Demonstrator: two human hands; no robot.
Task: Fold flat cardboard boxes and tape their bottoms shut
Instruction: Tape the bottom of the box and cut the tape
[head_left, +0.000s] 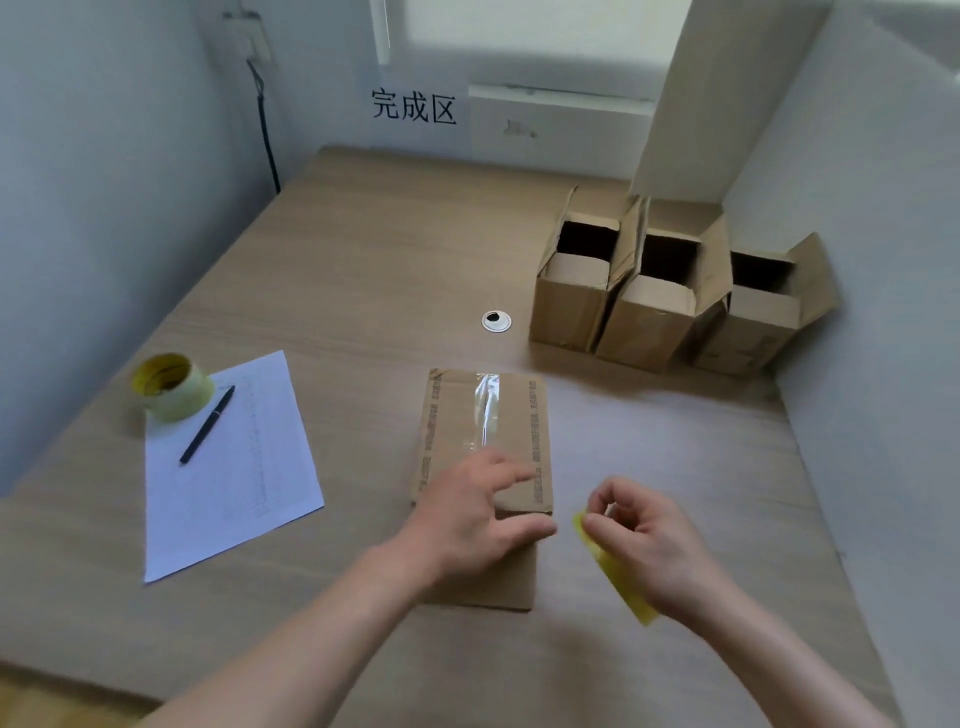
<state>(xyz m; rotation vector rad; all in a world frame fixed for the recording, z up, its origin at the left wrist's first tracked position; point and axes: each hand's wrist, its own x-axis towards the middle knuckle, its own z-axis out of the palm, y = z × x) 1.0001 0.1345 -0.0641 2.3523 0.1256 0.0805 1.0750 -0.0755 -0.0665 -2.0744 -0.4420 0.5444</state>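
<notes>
Box under my left hand (475, 512): matt brown cardboard box (519, 415), printed edges.
Seam ahead of my fingers: clear glossy tape strip (485, 410), crinkled.
Piece pinched in my right hand (652, 540): yellow plastic scraper (618, 577), smooth.
Far left of my left hand: white paper sheet (234, 467); glossy tape roll (171, 387).
Surface: matt wood-grain table (363, 270).

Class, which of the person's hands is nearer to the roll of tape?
Left. The left hand rests on the cardboard box, right of the tape roll; the right hand is farther right, pinching a yellow strip.
</notes>
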